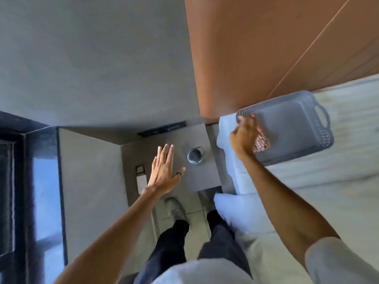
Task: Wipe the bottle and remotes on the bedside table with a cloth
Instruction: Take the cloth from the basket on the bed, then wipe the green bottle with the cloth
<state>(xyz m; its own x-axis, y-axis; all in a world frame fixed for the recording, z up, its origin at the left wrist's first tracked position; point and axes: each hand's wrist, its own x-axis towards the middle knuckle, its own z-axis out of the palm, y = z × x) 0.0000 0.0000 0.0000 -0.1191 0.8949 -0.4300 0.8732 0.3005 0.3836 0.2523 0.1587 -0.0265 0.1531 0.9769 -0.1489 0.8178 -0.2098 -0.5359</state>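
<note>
- Nearest the camera, both bare forearms reach forward over the person's dark trousers and a grey shoe (176, 209) on the tiled floor.
- The left hand (164, 172) hovers flat over the counter (196, 179), fingers spread wide and holding nothing; a dark ring sits on its thumb.
- Just left of that hand a light remote (141, 178) lies on the lower ledge, partly hidden by the wrist.
- The bottle (196, 155), seen from above with a grey lid and carry loop, stands upright on the counter, just beyond and right of the left thumb, apart from it.
- A second remote (162, 129), dark and slim, lies at the far edge of the counter against the wall.
- The right hand (245, 136) reaches into a grey plastic basket (320, 138) resting on the bed (338, 181); its grip appears to close on a reddish patterned cloth (262, 142), though blur hides the fingertips.
- The step in hand looks like fetching the cloth. To do it well, gather a good bunch of fabric so that it lifts clear of the basket rim, and keep the left hand ready to steady the bottle.
</note>
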